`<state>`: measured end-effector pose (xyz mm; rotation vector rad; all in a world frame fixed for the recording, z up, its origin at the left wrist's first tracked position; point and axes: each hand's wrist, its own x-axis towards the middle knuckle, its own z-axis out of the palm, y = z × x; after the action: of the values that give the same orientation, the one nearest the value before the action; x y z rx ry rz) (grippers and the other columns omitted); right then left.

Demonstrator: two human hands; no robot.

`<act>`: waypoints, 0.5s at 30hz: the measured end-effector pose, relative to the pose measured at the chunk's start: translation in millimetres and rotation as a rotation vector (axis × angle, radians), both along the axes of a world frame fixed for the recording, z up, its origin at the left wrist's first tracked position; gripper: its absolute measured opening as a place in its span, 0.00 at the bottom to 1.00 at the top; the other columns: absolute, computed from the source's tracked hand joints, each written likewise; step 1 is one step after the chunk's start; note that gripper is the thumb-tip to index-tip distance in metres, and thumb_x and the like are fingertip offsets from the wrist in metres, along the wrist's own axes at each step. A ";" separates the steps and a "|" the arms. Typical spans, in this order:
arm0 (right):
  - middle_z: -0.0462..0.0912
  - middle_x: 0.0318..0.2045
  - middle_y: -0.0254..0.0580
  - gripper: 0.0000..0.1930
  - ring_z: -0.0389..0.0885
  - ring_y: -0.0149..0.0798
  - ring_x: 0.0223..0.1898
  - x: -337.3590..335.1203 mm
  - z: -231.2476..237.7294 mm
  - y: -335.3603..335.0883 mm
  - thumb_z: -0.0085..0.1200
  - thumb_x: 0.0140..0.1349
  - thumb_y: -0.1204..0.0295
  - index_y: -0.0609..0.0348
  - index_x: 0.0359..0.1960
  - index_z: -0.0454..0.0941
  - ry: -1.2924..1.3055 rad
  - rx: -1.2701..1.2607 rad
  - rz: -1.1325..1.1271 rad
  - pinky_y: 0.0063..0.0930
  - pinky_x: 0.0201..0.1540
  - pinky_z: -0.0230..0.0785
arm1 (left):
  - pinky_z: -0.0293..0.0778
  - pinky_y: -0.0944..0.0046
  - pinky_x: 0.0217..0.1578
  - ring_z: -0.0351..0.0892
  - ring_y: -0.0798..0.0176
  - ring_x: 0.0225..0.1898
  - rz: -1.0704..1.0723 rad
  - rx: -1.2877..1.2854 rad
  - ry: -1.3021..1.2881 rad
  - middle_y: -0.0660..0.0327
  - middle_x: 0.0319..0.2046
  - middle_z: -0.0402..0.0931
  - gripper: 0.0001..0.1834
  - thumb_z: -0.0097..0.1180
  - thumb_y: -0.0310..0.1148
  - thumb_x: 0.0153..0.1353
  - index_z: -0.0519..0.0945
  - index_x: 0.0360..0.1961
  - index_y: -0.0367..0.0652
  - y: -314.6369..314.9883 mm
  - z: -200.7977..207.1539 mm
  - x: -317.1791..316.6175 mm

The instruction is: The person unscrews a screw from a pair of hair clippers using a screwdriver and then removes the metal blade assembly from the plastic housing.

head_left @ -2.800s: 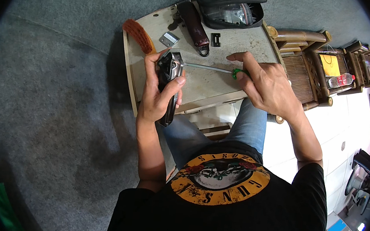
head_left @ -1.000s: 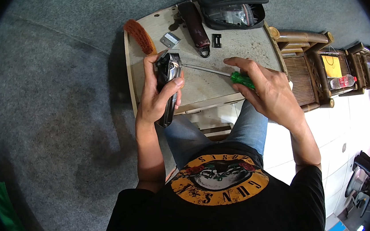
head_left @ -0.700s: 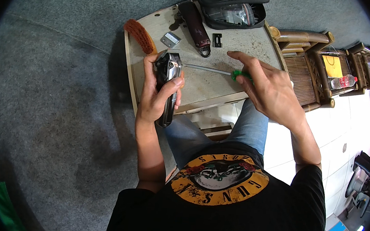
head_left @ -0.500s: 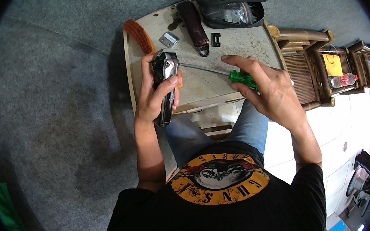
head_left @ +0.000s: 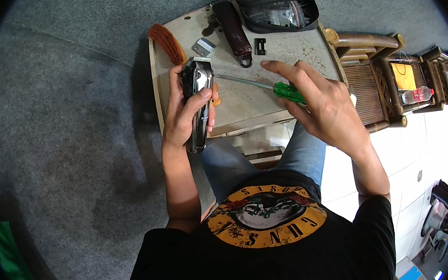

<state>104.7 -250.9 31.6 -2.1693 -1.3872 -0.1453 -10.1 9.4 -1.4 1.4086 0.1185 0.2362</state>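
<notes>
My left hand (head_left: 182,117) is wrapped round a black and silver hair clipper (head_left: 202,100), held upright over the table's near left part. In my right hand (head_left: 327,104) is a screwdriver (head_left: 289,92) with a clear green handle, gripped between thumb and fingers while the index finger stretches forward. Its metal shaft points left, and the tip meets or nearly meets the clipper's side near the head. Beyond the clipper lie a detached metal clipper blade (head_left: 204,47) and a small black bracket-like part (head_left: 260,47). A brush (head_left: 167,44) with orange-brown bristles rests partly behind my left hand.
A dark maroon clipper (head_left: 233,32) lies across the pale table (head_left: 249,99). At its far edge stands an open black zip case (head_left: 279,13) with plastic-wrapped items. To the right are bamboo chairs (head_left: 364,88), one bearing a yellow packet (head_left: 404,76) and a bottle (head_left: 418,95).
The clipper has turned in my left hand, so more of its silver face shows. My right hand and the screwdriver have shifted slightly left and away from me.
</notes>
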 end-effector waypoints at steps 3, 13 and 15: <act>0.87 0.40 0.50 0.29 0.90 0.44 0.35 -0.2 -2.5 1.0 0.62 0.68 0.69 0.52 0.70 0.69 0.086 -0.014 -0.056 0.42 0.35 0.84 | 0.73 0.71 0.14 0.75 0.70 0.17 0.014 0.012 0.007 0.52 0.36 0.75 0.25 0.57 0.35 0.69 0.60 0.62 0.44 -1.0 0.5 -0.1; 0.87 0.37 0.43 0.27 0.90 0.44 0.34 -1.5 2.3 2.4 0.62 0.69 0.67 0.52 0.68 0.71 -0.145 0.047 0.026 0.41 0.34 0.82 | 0.74 0.71 0.14 0.77 0.71 0.19 0.007 -0.032 0.026 0.55 0.36 0.76 0.25 0.59 0.35 0.69 0.60 0.60 0.47 -0.3 0.9 -0.6; 0.87 0.37 0.43 0.27 0.90 0.44 0.34 -2.9 1.6 1.8 0.62 0.69 0.67 0.53 0.68 0.71 -0.081 0.028 0.003 0.41 0.35 0.82 | 0.74 0.71 0.14 0.77 0.71 0.19 0.002 -0.026 0.025 0.55 0.36 0.76 0.25 0.59 0.35 0.69 0.60 0.60 0.47 0.1 0.9 -0.8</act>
<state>101.7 -249.1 33.3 -2.1601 -1.4244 -0.2522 -10.9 9.5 -0.4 1.3854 0.1434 0.2182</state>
